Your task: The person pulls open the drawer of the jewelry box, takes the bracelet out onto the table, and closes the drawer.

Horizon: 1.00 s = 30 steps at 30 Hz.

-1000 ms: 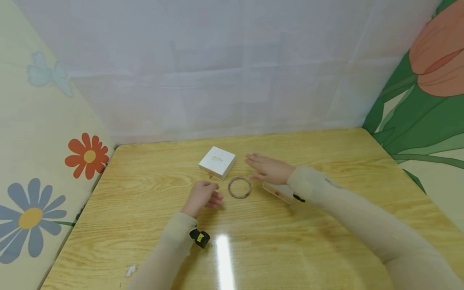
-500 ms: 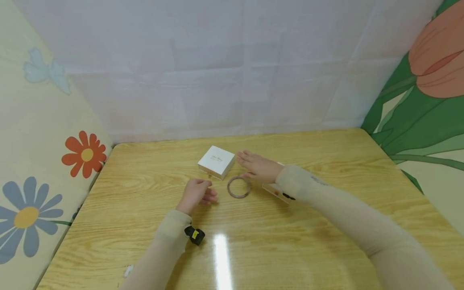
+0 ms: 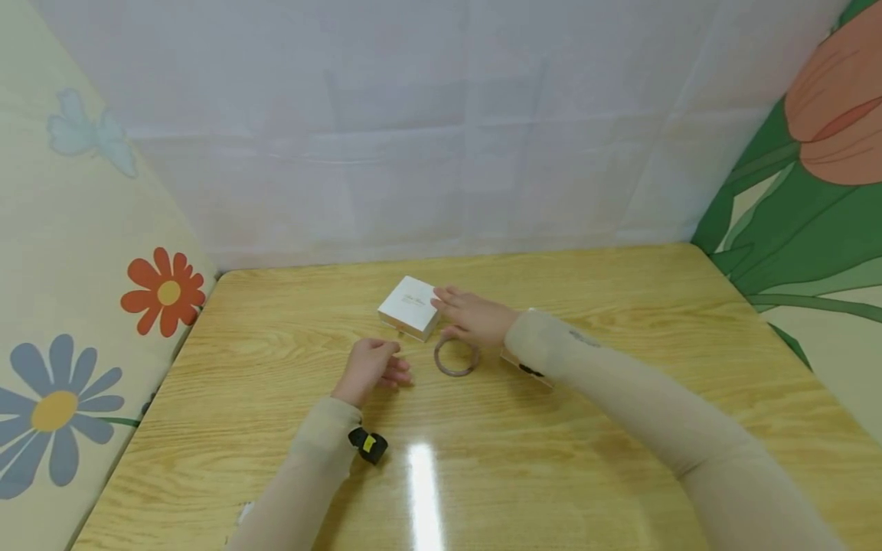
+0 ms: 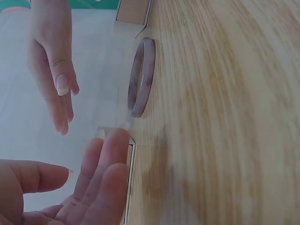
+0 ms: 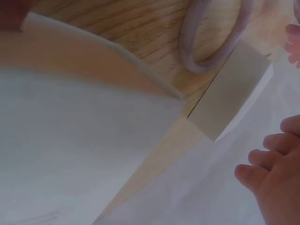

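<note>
Above the wood-grain table (image 3: 537, 459), left hand (image 3: 370, 367) and right hand (image 3: 480, 316), fingers relaxed and empty, should avoid nudging the bangle (image 4: 148, 65).

Mauve-grey mottling colours a round bangle (image 4: 149, 70) on a honey-yellow wooden tabletop (image 3: 551, 474) streaked with brown grain.
Beyond the bangle to its left, a white square box (image 3: 409, 301) carries fine gold-toned lettering and a peach-toned side; to the bangle's right, a second white box (image 5: 79, 136) shows peach too. Cream fabric sleeves (image 3: 634, 405) flank the bangle, with a black wrist-worn block (image 3: 370, 445) patched yellow at its near left. Behind the bangle stands a white backdrop (image 3: 441, 168); to its far left, yellow-centred red (image 3: 165, 292) and blue-grey (image 3: 57, 413) printed flowers; far right, a coral tulip print (image 3: 837, 115) with green leaves.
</note>
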{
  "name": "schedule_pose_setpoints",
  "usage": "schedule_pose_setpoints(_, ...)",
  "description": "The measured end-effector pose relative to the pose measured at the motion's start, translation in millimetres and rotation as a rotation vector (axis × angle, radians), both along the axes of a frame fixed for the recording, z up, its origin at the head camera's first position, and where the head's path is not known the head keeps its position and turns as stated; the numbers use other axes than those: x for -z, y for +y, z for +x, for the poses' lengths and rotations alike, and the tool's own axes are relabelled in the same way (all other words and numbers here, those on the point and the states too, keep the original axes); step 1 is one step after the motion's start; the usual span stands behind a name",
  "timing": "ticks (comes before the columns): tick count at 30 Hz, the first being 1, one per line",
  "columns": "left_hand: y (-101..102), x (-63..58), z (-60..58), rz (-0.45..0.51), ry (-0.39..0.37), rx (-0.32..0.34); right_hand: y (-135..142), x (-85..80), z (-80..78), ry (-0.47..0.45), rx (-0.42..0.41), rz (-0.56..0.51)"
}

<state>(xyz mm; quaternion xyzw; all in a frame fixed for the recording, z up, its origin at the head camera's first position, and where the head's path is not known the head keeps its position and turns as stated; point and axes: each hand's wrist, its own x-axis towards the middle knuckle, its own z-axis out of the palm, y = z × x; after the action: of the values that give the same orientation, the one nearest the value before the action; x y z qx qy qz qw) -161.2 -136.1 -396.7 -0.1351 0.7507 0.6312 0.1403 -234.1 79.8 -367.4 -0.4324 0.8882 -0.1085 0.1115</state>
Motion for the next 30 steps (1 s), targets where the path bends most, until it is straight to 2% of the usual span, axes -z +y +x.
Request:
schedule_pose_setpoints(16, -6, 0.2, -2.6, -0.001, -0.01, -0.005, -20, 9.7, -9.6, 0.027, -0.027, -0.006)
schedule_pose_setpoints(30, -9, 3.8, -5.8, -0.014, -0.024, -0.001, -35, 10.9, -14.5, -0.027, 0.006, 0.089)
